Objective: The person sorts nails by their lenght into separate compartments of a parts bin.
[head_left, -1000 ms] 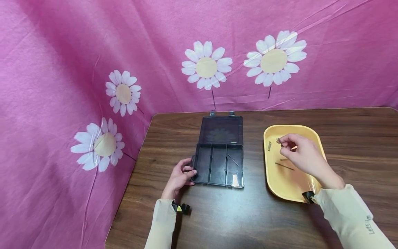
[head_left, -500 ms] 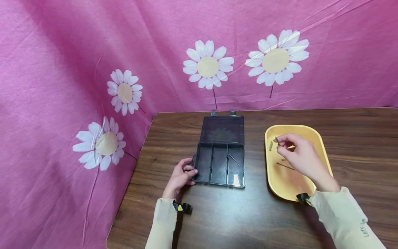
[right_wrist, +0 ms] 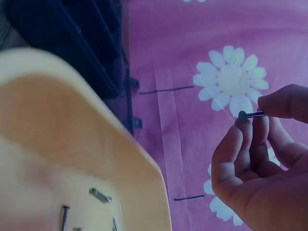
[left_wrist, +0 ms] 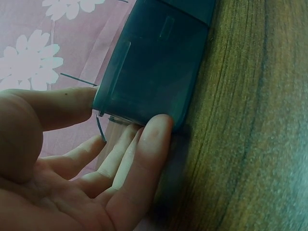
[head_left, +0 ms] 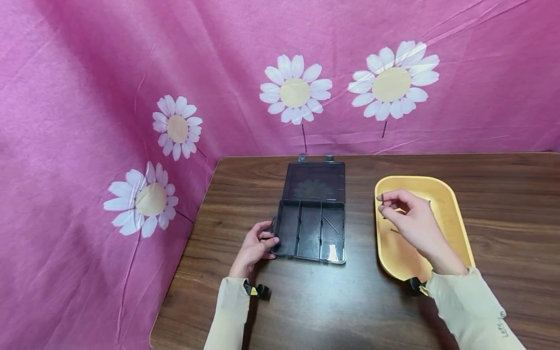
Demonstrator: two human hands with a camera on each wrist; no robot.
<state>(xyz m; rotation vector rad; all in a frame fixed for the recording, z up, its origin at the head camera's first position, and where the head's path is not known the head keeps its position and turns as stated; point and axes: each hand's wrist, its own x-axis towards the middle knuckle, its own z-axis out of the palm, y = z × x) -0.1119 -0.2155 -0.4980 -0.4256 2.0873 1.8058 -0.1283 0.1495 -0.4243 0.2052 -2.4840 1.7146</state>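
Observation:
A dark translucent compartment box (head_left: 310, 231) lies on the table with its lid folded back. One slim nail (head_left: 331, 225) rests in its right compartment. My left hand (head_left: 255, 245) holds the box's left side; in the left wrist view, the thumb and a finger touch its edge. Over the left part of a yellow tray (head_left: 450, 214), my right hand (head_left: 413, 218) pinches a small nail (right_wrist: 253, 115) between thumb and fingertips. Its round flat head shows in the right wrist view. Below, in the tray, lie a nail (right_wrist: 65, 219) and a short threaded piece (right_wrist: 100, 195).
The wooden table (head_left: 306, 306) carries the box at centre and the tray to its right, with a strip of bare wood between. A pink cloth (head_left: 236, 87) with white daisies hangs behind and at the left.
My right hand has moved left across the tray toward its left rim, carrying the pinched nail. The left hand stays at the box's side. The view has shifted slightly.

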